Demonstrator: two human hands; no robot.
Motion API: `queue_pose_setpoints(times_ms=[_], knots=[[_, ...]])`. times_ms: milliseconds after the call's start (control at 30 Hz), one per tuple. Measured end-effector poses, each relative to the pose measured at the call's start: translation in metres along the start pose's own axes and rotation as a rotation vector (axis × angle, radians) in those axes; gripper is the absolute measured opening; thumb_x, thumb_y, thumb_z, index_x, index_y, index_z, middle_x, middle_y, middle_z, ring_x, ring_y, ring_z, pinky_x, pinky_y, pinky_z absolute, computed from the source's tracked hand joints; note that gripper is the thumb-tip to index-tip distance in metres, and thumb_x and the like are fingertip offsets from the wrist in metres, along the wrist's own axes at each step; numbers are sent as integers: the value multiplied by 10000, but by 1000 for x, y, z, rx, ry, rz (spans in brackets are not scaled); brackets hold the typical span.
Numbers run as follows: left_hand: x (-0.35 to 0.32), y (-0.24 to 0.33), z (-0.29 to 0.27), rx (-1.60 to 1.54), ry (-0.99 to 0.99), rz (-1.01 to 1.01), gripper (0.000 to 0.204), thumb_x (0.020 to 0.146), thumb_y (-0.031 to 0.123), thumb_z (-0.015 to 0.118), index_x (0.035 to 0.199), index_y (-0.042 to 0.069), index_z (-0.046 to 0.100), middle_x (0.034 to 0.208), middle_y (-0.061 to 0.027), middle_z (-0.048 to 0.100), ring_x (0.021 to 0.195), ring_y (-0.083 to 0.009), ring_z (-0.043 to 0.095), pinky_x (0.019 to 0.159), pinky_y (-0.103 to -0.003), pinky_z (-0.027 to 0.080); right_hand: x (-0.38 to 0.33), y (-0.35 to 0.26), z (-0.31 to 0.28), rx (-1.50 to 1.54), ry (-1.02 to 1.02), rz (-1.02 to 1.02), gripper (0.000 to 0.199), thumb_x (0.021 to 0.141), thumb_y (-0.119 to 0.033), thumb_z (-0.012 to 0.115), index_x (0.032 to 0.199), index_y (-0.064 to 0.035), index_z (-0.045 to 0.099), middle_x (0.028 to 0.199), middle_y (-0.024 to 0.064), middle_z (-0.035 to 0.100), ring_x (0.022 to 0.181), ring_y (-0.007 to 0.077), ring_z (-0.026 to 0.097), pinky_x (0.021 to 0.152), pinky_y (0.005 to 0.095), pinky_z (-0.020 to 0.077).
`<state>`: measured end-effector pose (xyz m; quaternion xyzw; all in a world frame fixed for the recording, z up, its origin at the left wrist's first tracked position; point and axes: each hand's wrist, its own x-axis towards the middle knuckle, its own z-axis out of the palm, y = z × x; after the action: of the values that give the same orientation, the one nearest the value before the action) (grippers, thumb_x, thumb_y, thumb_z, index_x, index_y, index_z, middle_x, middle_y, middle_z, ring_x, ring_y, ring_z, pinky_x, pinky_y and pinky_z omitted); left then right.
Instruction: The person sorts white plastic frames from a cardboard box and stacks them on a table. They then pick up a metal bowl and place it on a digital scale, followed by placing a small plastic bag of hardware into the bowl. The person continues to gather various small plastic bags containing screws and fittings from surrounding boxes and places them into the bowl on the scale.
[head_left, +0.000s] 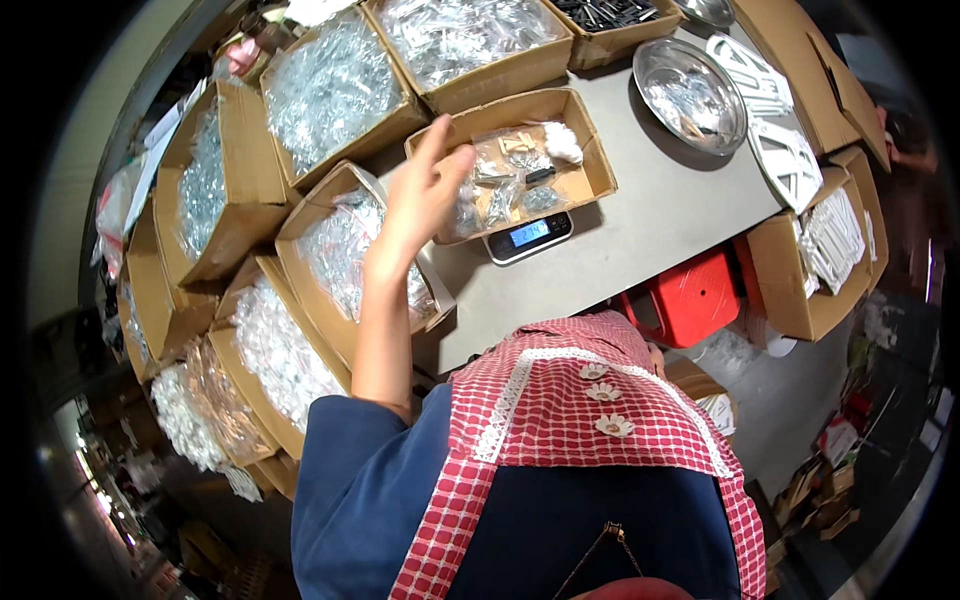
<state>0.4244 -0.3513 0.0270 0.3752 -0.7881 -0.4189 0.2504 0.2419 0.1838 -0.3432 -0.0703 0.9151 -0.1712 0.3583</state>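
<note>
My left hand (428, 197) is raised over the left end of a shallow cardboard box (592, 165). Its thumb and a finger are spread, and nothing shows in it. Inside the box are small clear bags (508, 197), a white bundle (562, 143), pale tan pieces (519, 146) and a slim black piece (540, 175). The box rests on a digital scale (500, 250) with a lit blue display, which juts out from under its near edge. My right hand does not show; only a sliver of skin appears beside the apron's right edge.
Several cardboard boxes of clear bagged parts (332, 88) crowd the left and back of the grey table (650, 225). A steel bowl (690, 97) stands at the back right, beside white plastic frames (785, 160). A red stool (695, 298) is below the table's edge.
</note>
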Motion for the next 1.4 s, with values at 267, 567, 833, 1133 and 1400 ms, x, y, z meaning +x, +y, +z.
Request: queue_pose_setpoints(times_ms=[267,567,833,1133,1400], knots=[[-89,33,-55,-257,832,94,206,969,53,495,1090,-36,636,999,-137,686,898,-181,650,829,-304,514,2,-172,-165,838,476,-503,185,935,40,458,992,43,634,884,108,662,721,172,638,661,285,533],[-171,16,76,-182,527,-164,190,933,-29,504,1033,-27,667,903,-97,702,809,-146,663,720,-283,535,60,-315,-229,332,167,-1081,199,875,60,471,933,30,659,858,93,672,750,149,662,697,270,521],[-206,-9,110,406,278,-205,301,830,47,609,1130,44,616,1100,-160,635,1043,-334,600,870,-423,480,58,-364,-178,416,-374,-941,205,928,-13,504,1044,29,668,963,79,682,826,120,637,763,251,507],[-230,-77,167,920,585,-570,568,914,372,556,1359,45,429,1251,-263,423,1252,-456,342,1059,-579,208,67,-417,-179,476,-533,-683,321,978,-233,527,1169,16,594,1079,106,652,805,164,656,715,283,529],[-228,-83,168,960,690,-447,576,864,385,568,1302,19,488,1207,-243,440,1196,-422,390,1076,-561,221,29,-471,-184,463,-1013,-507,681,947,-485,540,1393,9,394,1323,170,536,1111,254,600,803,405,601]])
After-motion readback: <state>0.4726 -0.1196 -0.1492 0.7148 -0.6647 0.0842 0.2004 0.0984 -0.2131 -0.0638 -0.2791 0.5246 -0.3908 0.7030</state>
